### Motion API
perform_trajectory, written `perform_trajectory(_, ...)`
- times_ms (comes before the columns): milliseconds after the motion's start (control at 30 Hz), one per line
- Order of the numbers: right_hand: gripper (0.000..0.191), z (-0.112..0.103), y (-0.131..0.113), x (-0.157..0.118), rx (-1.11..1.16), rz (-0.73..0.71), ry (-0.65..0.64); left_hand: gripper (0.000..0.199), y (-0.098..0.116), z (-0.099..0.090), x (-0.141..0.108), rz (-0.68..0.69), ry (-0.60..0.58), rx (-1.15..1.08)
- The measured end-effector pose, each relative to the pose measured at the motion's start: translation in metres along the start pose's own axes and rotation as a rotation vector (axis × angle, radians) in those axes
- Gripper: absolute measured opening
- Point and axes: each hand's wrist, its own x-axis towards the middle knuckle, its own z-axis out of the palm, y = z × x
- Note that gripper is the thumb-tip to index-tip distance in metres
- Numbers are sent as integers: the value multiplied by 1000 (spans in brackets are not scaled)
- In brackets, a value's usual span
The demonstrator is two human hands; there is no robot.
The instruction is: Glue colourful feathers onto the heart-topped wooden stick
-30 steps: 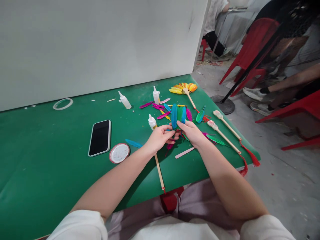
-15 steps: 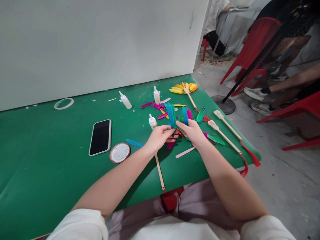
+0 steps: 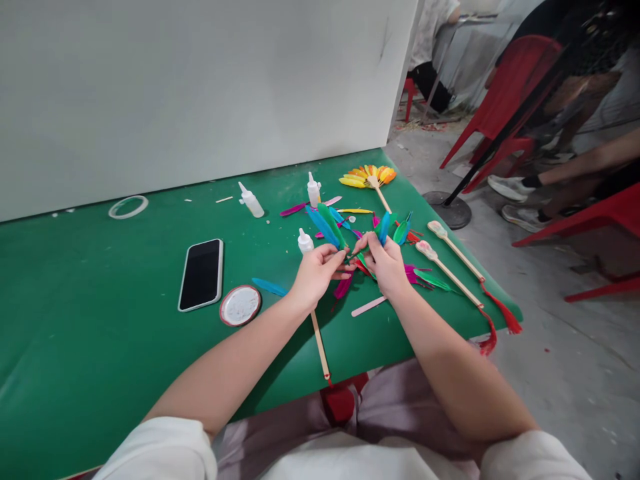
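Above the green table, my left hand (image 3: 320, 270) pinches the lower ends of a green feather (image 3: 332, 225) and a blue feather (image 3: 320, 223), which fan out up and to the left. Close beside it, my right hand (image 3: 389, 268) is closed on another blue feather (image 3: 384, 229) that stands up past its fingers. Its fingertips are at the quills by my left thumb; what exactly they pinch there is too small to tell. Loose magenta feathers (image 3: 344, 287) and a green feather (image 3: 434, 279) lie under and beside my hands. A wooden fan handle (image 3: 320, 345) extends below my left wrist.
Glue bottles (image 3: 305, 241) stand behind my left hand. A phone (image 3: 201, 275) and a round lid (image 3: 241, 305) lie left. A yellow-orange feather fan (image 3: 373, 179) lies at the back; two tasselled sticks (image 3: 453, 277) are at the right edge. A grey panel (image 3: 200, 93) borders the table's back.
The feathers in my left hand have tilted left, with the green one now showing plainly beside the blue. My right hand has shifted slightly and its blue feather leans right.
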Motion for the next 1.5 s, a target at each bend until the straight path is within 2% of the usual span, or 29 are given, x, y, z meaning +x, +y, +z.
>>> perform_trajectory(167, 45, 1, -5, -6, 5, -104, 9, 17, 0, 0, -1, -28, -25, -12)
perform_trajectory(367, 39, -11, -5, 5, 49, -135, 184, 19, -6, -1, -1, -25, -45, 16)
perform_trajectory(433, 36, -13, -3, 9, 31, -50, 164, 19, -5, 1, -3, -33, -79, 24)
perform_trajectory(567, 32, -9, -1, 8, -43, 150, -12, 17, -2, 4, -5, -54, -115, 32)
perform_trajectory(700, 30, -5, -1, 4, -85, 184, -96, 17, 0, 3, -6, -48, -115, 28)
perform_trajectory(900, 26, -5, -1, 4, -84, 178, -68, 18, 0, 4, -6, -50, -48, 14)
perform_trajectory(1033, 26, -4, 0, 4, -93, 143, -73, 19, -1, 3, -5, -39, -51, 7)
perform_trajectory(1133, 26, -5, -1, 6, -86, 116, -29, 18, -2, 2, -4, -27, -38, -5)
perform_trajectory(1233, 28, -14, -9, 9, -104, 86, 73, 20, -3, 0, -4, -39, -25, 8)
perform_trajectory(1300, 30, -27, -17, 12, -205, 39, 124, 22, -4, 0, -3, -58, -27, 44)
perform_trajectory(1433, 30, -60, -28, 15, -684, 44, -83, 40, -8, -1, 0, -99, -5, 143)
perform_trajectory(1500, 33, -74, -28, 17, -895, 61, -132, 53, -10, -1, 1, -95, -23, 202)
